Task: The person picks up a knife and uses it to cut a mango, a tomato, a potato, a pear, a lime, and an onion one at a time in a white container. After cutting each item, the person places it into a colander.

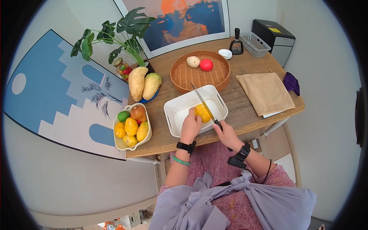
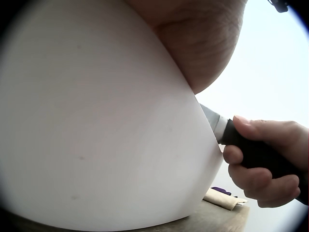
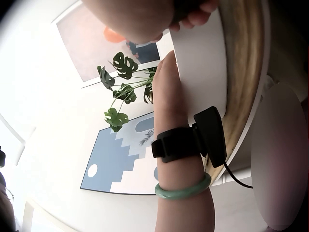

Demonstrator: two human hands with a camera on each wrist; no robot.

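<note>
In the head view, my left hand (image 1: 190,125) holds a round yellow fruit (image 1: 202,113) from its left side, inside a white rectangular tub (image 1: 175,111). My right hand (image 1: 229,137) grips the black handle of a long kitchen knife (image 1: 200,96). Its blade slants away to the upper left, crossing over the fruit. From the left wrist, the tub's outer wall (image 2: 96,121) fills most of the picture and hides the fruit. Beyond its edge, the right hand (image 2: 270,179) has its fingers curled round the knife handle (image 2: 256,152). The right wrist view shows the left hand (image 3: 169,82) reaching over the tub.
A basket (image 1: 150,135) of yellow, green and brownish produce stands left, below two cabbages (image 1: 137,82). Behind the tub, a wicker tray (image 1: 180,76) bears a potato (image 1: 193,61) and a red round item (image 1: 206,65). A folded tan cloth (image 1: 264,93) lies right.
</note>
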